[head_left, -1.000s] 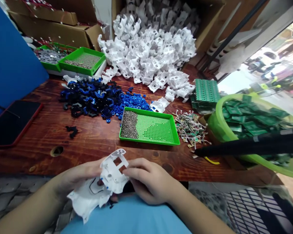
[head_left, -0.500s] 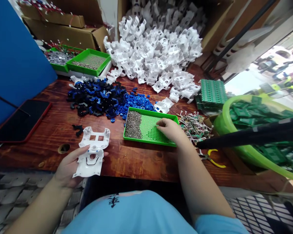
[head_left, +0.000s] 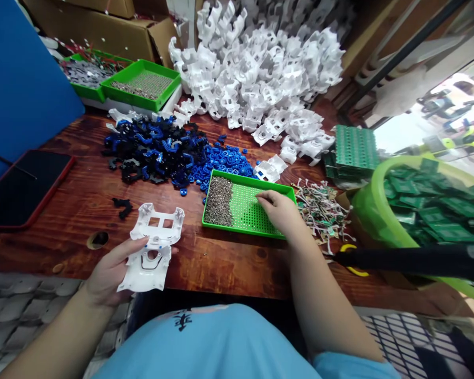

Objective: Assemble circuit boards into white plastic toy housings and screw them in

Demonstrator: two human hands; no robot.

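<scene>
My left hand [head_left: 112,271] grips a white plastic housing [head_left: 150,266] by its left side, thumb on top, just above the table's front edge. The housing has square openings in its upper part, and a round hole and a dark bent wire lower down. Over the right half of a green perforated tray [head_left: 243,228] is my right hand [head_left: 278,210], thumb and fingertips pinched together. Whatever the pinch holds, if anything, is too small to make out. Small metal screws [head_left: 219,202] are heaped in the tray's left end.
Behind the tray lie blue rings [head_left: 231,160] and black and blue clips [head_left: 158,150], with a big pile of white housings [head_left: 253,73] farther back. To the right are wired connectors [head_left: 322,208], yellow-handled pliers [head_left: 357,271] and a green tub [head_left: 365,195] of circuit boards. A phone [head_left: 27,187] lies left.
The camera view has shifted slightly. My right hand stays over the tray with its fingertips pinched, and my left hand still grips the white housing.
</scene>
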